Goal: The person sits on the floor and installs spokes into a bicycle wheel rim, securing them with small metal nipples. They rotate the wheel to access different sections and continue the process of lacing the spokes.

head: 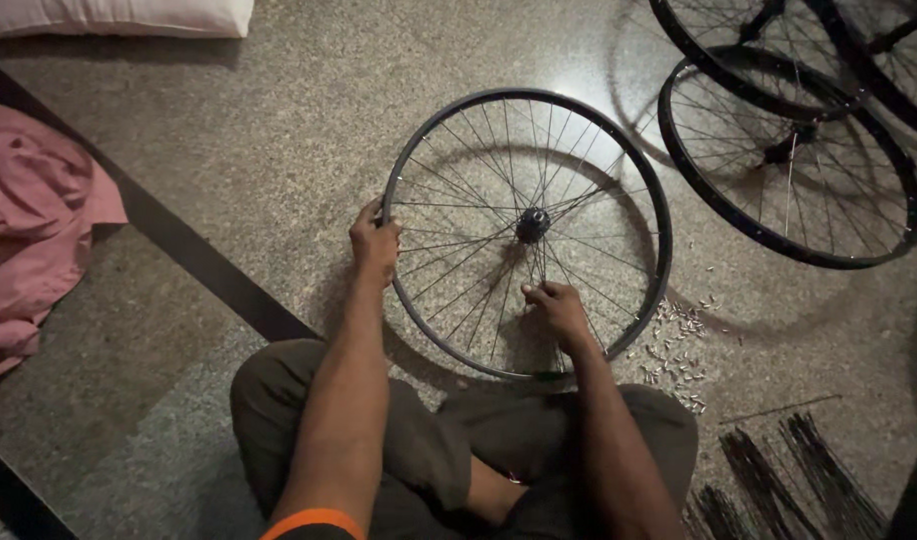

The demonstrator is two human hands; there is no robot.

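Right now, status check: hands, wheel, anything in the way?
Left hand grips rim of spoked wheel. Right hand pinches a spoke below hub. Small metal pieces scattered beside; nothing blocking.

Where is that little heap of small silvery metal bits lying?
In the head view, the small metal pieces lie scattered on the stone floor, just right of the wheel the person holds, beside the right hand and above the spoke bundles.

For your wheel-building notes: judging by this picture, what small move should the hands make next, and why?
Probably seat the spoke pinched in the right hand at the rim. The left hand grips the rim's left edge, steadying the wheel, and loose nipples lie beside it on the floor.
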